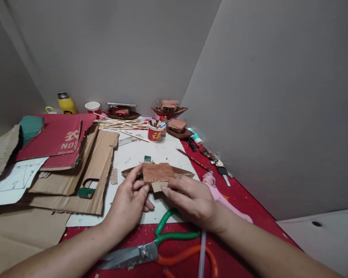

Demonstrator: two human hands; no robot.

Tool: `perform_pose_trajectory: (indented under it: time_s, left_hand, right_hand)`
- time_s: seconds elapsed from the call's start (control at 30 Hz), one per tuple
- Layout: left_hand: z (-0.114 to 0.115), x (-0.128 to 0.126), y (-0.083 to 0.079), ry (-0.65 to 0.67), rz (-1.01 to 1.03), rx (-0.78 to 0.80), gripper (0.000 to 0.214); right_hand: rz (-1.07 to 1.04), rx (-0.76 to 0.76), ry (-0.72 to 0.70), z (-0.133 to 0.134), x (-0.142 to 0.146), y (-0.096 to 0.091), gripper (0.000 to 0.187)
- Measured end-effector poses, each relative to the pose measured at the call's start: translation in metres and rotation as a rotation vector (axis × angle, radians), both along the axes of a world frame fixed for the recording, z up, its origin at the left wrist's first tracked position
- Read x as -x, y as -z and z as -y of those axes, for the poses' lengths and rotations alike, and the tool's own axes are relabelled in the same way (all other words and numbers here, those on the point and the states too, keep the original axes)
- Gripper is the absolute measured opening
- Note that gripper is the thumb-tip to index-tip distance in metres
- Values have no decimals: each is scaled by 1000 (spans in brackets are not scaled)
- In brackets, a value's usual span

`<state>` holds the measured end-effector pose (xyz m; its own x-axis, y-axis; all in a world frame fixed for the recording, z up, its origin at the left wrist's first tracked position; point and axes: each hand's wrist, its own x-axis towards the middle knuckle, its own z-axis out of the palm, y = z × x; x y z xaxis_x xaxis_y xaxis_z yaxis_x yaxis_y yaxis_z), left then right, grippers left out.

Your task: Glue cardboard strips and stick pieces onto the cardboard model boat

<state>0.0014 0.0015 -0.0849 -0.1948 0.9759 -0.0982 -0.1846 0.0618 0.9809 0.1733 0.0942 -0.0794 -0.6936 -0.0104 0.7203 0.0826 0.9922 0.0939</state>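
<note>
I hold a small brown model boat [184,172] low over the white board [133,152], straight in front of me, its pointed ends reaching out to either side. My left hand [130,195] is closed about the boat's left part, with the index finger up against the edge of the brown roof panel [158,172] and the thumb at the near side. My right hand [194,199] has a narrow pinch on a little ribbed cardboard piece [159,187], which sits at the roof's near edge; how firmly I press, I cannot tell. Another ribbed scrap [114,176] lies on the board to the left, and a green chip [147,158] shows just beyond the roof. Nearer to me, green-handled shears [146,253] lie across the red tabletop [81,236], beside orange handles [188,255]. Cut cardboard sheets [66,204] are heaped at my left. Farther off stands a red paper cup [156,134], with thin wooden sticks [121,123] behind it to the left.
</note>
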Motion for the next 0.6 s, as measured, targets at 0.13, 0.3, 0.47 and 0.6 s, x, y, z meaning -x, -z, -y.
perform_pose_trajectory:
  time_s: [0.13,0.3,0.47,0.6]
  left_hand:
    - [0,1,1,15,-14,-7,67]
    - [1,2,3,22,-37,-7,65]
    - [2,1,2,27,-26,-14,67]
    - [1,-1,-1,27,-28,0,66]
  right_hand:
    - [-11,-10,-35,-2,1,0,19]
    - [14,18,5,-1,0,2,15]
    - [67,39,18,1,1,0,17]
    - [61,-16,33,1,2,-2,15]
